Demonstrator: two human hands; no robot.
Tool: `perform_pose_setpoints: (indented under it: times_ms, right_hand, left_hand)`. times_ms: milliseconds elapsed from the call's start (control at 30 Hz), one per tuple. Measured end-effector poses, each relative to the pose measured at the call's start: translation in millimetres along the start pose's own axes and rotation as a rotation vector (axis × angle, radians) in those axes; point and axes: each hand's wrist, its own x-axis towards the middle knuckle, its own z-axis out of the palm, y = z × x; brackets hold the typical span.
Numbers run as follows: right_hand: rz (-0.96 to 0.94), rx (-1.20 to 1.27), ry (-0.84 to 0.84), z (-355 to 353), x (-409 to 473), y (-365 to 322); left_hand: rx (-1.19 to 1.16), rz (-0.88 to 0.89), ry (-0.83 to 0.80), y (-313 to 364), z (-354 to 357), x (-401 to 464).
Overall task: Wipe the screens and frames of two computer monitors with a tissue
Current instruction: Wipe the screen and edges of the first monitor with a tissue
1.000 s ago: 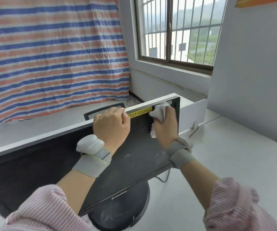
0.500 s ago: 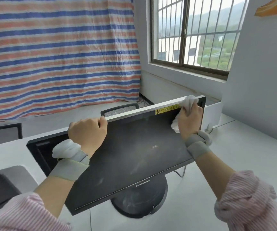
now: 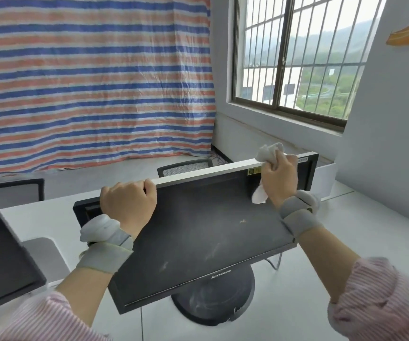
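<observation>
Gripping the top edge of the near monitor (image 3: 198,232), the left hand (image 3: 128,203) is curling its fingers over the silver frame near the left corner. The right hand (image 3: 281,177) is closing around one crumpled white tissue (image 3: 268,152) and is pressing it on the same top edge, near the right corner; one loose end of the tissue is hanging down in front of the screen. Both wrists are wearing grey bands, one band each, and both sleeves are pink striped.

Two monitors are showing. The one under the hands is standing in the middle of the white desk (image 3: 346,242) on one round black base (image 3: 214,301), tilted back, and its dark screen is showing dusty smears. The second monitor (image 3: 1,254) is standing at the left, cut by the picture's edge, so only part of its dark screen is visible.

Behind the desk, two black chair backs are rising, one (image 3: 186,167) just beyond the middle monitor and one (image 3: 14,190) farther left. One striped tarp (image 3: 88,82) is covering the far wall, and one barred window (image 3: 297,57) is at the far right
</observation>
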Motion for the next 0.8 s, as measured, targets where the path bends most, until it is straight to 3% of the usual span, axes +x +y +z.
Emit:
perform_pose_setpoints:
  times_ms: [67,167,233,300,333,400,467,500,567,633,700,800]
  right_hand:
    - [-0.016,-0.169,-0.107,5,5,-8]
    - [-0.364,-0.292,-0.365,26,-23,-44]
    - [-0.532,-0.183,-0.624,36,-49,-73]
    - [-0.488,-0.009,-0.811,36,-59,-86]
    - [-0.432,0.041,-0.793,34,-56,-85]
    - [-0.314,0.017,-0.569,25,-38,-74]
    - [-0.196,-0.15,-0.352,12,-16,-61]
    - [-0.151,-0.275,-0.327,6,-8,-57]
    - [-0.124,-0.468,-0.394,3,-4,-55]
    - [-0.176,-0.569,-0.476,10,-16,-67]
    - [-0.299,-0.598,-0.549,27,-39,-91]
    - [-0.533,-0.495,-0.718,61,-80,-133]
  left_hand:
    - [-0.007,-0.011,0.009,-5,-1,0]
    - [-0.017,-0.022,0.032,-10,2,-2]
    - [-0.031,-0.023,0.063,-12,2,-3]
    - [-0.013,-0.033,0.061,-17,-1,-5]
    - [-0.001,-0.031,0.067,-22,-2,-6]
    - [0.03,-0.057,0.084,-33,-6,-7]
    - [0.041,-0.109,0.093,-47,-8,-8]
    - [0.03,-0.136,0.106,-54,-7,-9]
    - [-0.095,-0.229,0.121,-64,-5,-11]
    - [-0.404,-0.399,0.127,-66,-6,-14]
    - [-0.681,-0.546,0.07,-68,-8,-17]
    - [-0.91,-0.658,-0.049,-74,-12,-18]
